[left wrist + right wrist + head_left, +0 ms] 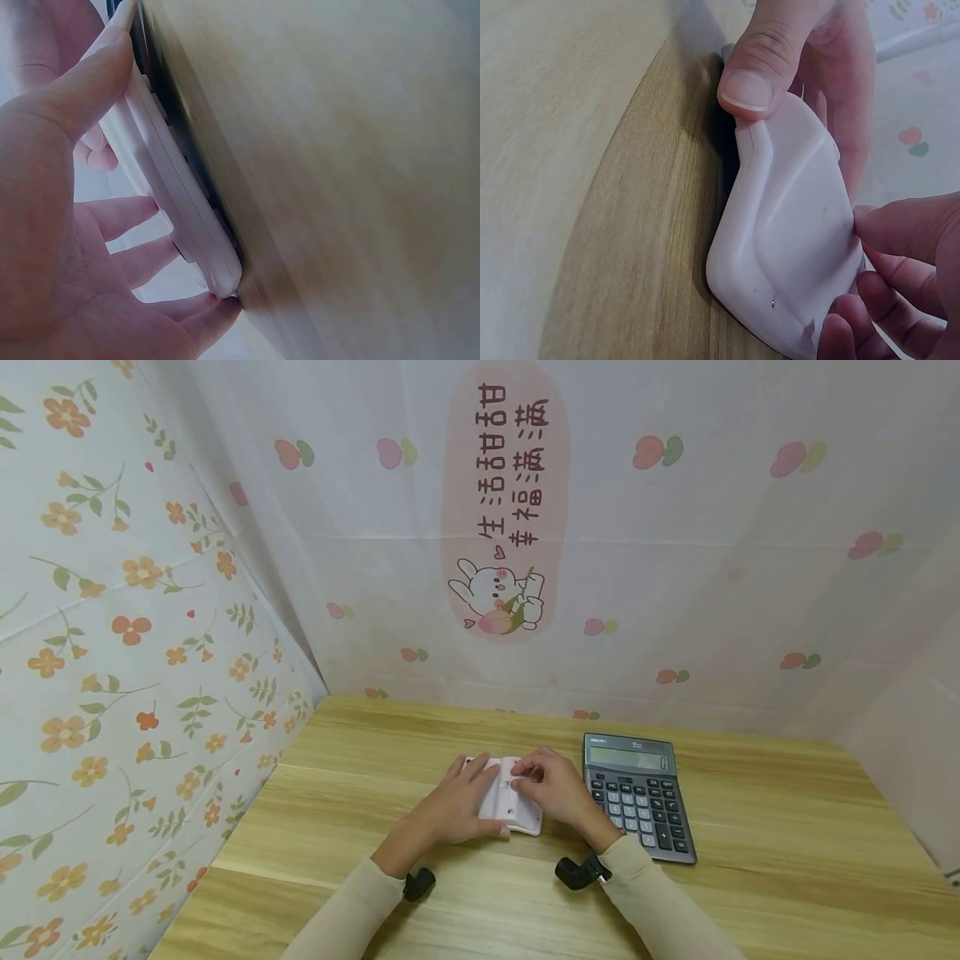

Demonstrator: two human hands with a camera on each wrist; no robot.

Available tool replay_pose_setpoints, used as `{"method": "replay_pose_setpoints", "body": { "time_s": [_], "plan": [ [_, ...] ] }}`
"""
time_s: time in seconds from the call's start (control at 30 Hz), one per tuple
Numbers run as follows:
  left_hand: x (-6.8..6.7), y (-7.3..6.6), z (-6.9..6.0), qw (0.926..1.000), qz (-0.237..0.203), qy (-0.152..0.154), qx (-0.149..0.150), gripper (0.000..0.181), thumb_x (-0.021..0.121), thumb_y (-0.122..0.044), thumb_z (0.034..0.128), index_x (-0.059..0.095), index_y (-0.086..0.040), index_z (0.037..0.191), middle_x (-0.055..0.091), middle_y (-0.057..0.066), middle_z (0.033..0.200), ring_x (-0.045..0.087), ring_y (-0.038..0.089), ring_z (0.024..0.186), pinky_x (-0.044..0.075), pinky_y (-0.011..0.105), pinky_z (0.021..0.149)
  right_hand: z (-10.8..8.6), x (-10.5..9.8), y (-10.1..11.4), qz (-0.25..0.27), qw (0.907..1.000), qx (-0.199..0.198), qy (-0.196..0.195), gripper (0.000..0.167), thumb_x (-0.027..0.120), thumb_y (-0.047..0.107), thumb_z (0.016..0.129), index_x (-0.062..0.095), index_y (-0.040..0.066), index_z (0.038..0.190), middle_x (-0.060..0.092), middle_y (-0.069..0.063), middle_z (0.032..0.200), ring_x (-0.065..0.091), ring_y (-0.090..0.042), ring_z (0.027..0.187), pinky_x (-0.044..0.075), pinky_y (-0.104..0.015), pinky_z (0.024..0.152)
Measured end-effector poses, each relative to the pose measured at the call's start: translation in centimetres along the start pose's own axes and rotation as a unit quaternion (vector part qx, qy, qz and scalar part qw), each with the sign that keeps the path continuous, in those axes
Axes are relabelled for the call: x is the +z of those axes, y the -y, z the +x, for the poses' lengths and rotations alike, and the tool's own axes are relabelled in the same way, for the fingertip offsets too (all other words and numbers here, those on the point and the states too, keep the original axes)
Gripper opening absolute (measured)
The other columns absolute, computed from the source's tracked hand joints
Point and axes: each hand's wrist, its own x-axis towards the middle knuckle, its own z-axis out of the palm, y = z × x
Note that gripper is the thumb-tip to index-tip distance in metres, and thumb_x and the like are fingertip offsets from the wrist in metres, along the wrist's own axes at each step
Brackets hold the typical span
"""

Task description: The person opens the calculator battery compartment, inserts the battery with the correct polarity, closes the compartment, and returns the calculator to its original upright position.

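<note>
A pale pink calculator (525, 814) lies back up on the table, and key edges show along its underside in the left wrist view. My left hand (455, 806) spans it, thumb on the near edge and fingers across to the far side, gripping it. Over the middle of its back, my right hand (558, 789) has curled fingers, with the thumb touching the casing (810, 217) in the right wrist view. Whether those fingertips pinch a part is hidden. Screw holes and small dark spots mark the back.
A grey desk calculator (637, 793) lies face up just right of my right hand, partly under that wrist. The wooden table (780, 852) meets a printed cloth backdrop (720, 610) at the back and a floral cloth (135, 677) on the left.
</note>
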Motion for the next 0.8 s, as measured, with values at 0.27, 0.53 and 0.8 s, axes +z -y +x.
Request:
{"method": "replay_pose_setpoints", "body": {
  "time_s": [0.27, 0.53, 0.8],
  "plan": [
    [0.0, 0.0, 0.0, 1.0000, 0.001, -0.001, -0.002, 0.100, 0.082, -0.059, 0.0950, 0.042, -0.002, 0.167, 0.032, 0.028, 0.174, 0.025, 0.062, 0.157, 0.025, 0.066, 0.128, -0.1, 0.0, 0.1, -0.003, 1.0000, 0.000, 0.001, 0.009, 0.083, 0.001, 0.093, 0.082, 0.009, 0.098, 0.066, 0.000, 0.097, 0.059, -0.014, 0.083, 0.051, -0.029, 0.075],
    [0.1, 0.0, -0.1, 1.0000, 0.002, -0.002, -0.002, 0.101, 0.082, -0.059, 0.0948, 0.042, -0.001, 0.167, 0.032, 0.028, 0.174, 0.025, 0.061, 0.158, 0.025, 0.067, 0.127, -0.4, -0.3, 0.5, -0.003, 1.0000, -0.002, 0.005, 0.011, 0.081, 0.000, 0.095, 0.082, 0.009, 0.101, 0.067, -0.001, 0.100, 0.060, -0.016, 0.087, 0.053, -0.033, 0.078],
    [0.1, -0.1, -0.2, 0.9999, -0.009, -0.001, -0.011, 0.102, 0.083, -0.058, 0.0942, 0.041, -0.002, 0.168, 0.029, 0.028, 0.175, 0.022, 0.062, 0.158, 0.025, 0.068, 0.127, -0.5, -1.2, 0.3, 0.005, 0.9998, 0.006, 0.016, 0.012, 0.076, 0.001, 0.100, 0.080, 0.009, 0.107, 0.074, -0.003, 0.109, 0.067, -0.018, 0.094, 0.057, -0.039, 0.084]
  ]
}}
